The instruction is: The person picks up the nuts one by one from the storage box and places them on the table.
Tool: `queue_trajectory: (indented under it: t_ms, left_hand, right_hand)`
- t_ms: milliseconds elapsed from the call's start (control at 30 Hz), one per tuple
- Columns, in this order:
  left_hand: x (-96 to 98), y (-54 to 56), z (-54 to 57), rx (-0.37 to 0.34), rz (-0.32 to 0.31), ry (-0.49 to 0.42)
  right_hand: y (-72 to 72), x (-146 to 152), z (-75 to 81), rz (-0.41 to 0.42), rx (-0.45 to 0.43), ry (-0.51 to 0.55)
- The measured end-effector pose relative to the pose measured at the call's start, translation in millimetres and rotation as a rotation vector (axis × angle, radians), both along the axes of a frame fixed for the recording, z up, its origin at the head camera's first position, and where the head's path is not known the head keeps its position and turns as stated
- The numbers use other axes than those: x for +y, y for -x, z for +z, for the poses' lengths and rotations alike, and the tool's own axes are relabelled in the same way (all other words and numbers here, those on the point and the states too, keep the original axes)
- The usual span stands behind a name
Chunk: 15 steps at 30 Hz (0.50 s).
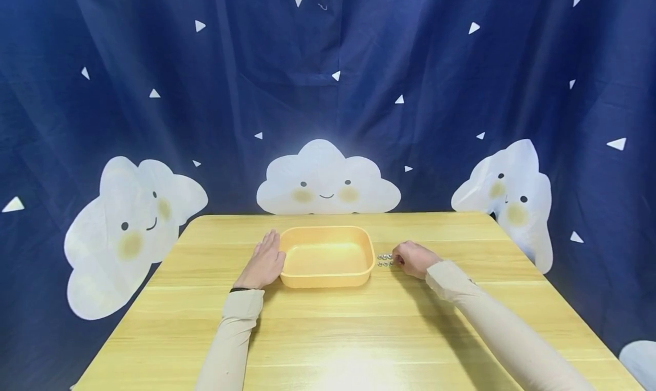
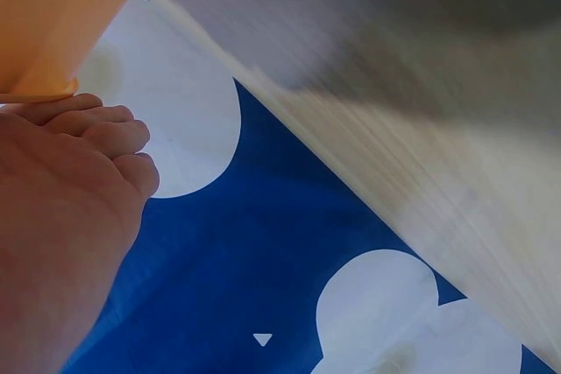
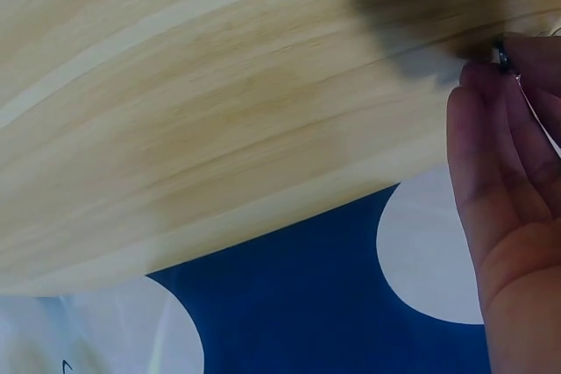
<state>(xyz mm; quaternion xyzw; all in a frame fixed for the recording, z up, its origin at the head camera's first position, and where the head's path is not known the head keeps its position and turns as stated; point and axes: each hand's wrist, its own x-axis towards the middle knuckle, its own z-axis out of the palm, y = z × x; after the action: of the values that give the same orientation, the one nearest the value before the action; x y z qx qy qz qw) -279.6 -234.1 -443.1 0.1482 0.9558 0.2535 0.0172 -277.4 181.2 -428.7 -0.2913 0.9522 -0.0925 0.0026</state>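
A shallow yellow plastic basin sits on the table. My left hand is at its left side, with fingers stretched forward along the rim. In the left wrist view the fingertips lie right at the basin's edge. To the right of the basin, several small round silvery pieces are set out in two short rows. My right hand is low beside them, fingers bent. Between thumb and fingertips it pinches a small dark, shiny piece, mostly hidden by the fingers.
The wood-grain table extends toward me and to both sides. Behind it hangs a dark blue curtain printed with white clouds and triangles. The table's far edge runs close behind the basin.
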Motion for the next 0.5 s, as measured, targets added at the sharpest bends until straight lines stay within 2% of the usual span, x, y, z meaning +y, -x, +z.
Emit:
queue_trajectory:
  t_ms: [200,500]
  left_hand:
    - [0.8,-2.3,0.3,0.005,0.002,-0.005]
    - [0.5,-3.1,1.7,0.012,-0.002,-0.003]
  right_hand:
    - [-2.0,4.1,-0.4,0.000,0.003,0.011]
    - [0.4,8.4,-3.3,-0.062,-0.042,0.022]
